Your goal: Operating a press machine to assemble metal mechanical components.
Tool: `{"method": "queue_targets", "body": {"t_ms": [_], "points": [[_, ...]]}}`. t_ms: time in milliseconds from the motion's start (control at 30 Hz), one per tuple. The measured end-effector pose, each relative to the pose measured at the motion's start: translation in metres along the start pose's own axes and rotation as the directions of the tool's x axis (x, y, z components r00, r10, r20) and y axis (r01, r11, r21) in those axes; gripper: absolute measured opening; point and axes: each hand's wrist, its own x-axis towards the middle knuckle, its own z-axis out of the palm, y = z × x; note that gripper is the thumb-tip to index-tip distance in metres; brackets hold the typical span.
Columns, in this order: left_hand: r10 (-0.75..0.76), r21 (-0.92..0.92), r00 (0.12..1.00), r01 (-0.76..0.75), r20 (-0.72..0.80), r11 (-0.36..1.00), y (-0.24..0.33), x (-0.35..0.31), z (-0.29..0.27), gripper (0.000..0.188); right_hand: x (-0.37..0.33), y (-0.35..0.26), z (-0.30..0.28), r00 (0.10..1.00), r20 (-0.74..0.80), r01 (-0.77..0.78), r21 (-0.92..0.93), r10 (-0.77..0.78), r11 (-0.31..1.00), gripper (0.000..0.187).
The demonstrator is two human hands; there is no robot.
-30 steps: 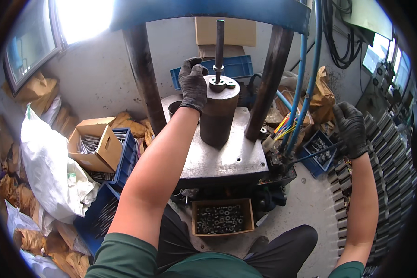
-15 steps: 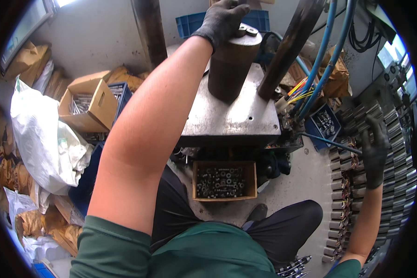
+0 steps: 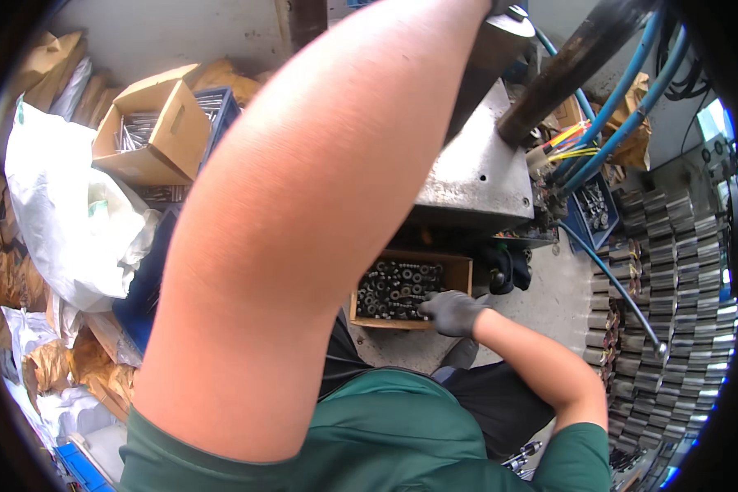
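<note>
My left arm reaches up across the picture to the top edge, where only a sliver of my dark-gloved left hand [image 3: 501, 7] shows. It is beside the pale round top [image 3: 512, 22] of a dark metal cylinder [image 3: 481, 74]; its fingers are out of sight. Low down, my right hand [image 3: 457, 313] in a grey glove reaches over the right front corner of a cardboard box [image 3: 395, 324]. Its fingers are bent together at the small dark metal rings [image 3: 394, 287] inside. Anything between the fingertips is too small to make out.
A machine's metal plate [image 3: 476, 176] stands ahead, with a dark post [image 3: 562, 98] and blue hoses [image 3: 631, 74]. Stacked metal parts [image 3: 672, 287] fill the right, a blue tube [image 3: 623, 295] hanging before them. A white sack [image 3: 66, 205] and carton of rods [image 3: 152, 135] are left.
My right hand has moved left from the stacked metal parts and the blue tube's end to the box of rings. My left hand has gone nearly out of the top edge as the view shifted.
</note>
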Motion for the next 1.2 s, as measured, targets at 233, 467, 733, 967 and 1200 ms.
{"method": "queue_targets", "body": {"t_ms": [233,467,733,967,1200], "points": [[-0.006,-0.014,0.999,0.005,-0.048,1.000,0.002,-0.029,-0.010,0.039,0.174,0.029,0.128,0.988,-0.127,-0.084,-0.011,0.082,0.996,0.045],[0.037,0.022,0.981,-0.034,-0.193,0.999,-0.017,-0.007,0.012,0.048,0.171,0.028,0.141,0.970,-0.133,-0.208,-0.014,0.204,0.978,0.043],[0.066,-0.072,0.993,-0.073,-0.100,0.995,-0.016,-0.003,0.016,0.045,0.098,0.022,0.066,0.995,-0.049,-0.083,0.153,0.092,0.985,0.037],[0.043,-0.287,0.999,-0.035,0.021,0.957,-0.043,0.016,0.027,0.036,-0.031,0.000,-0.097,0.744,-0.655,0.531,0.459,-0.132,0.712,0.024],[0.011,-0.148,1.000,-0.011,-0.001,0.989,-0.034,0.003,0.017,0.036,-0.086,-0.007,-0.277,0.278,-0.938,0.652,0.341,0.205,0.677,0.026]]}}
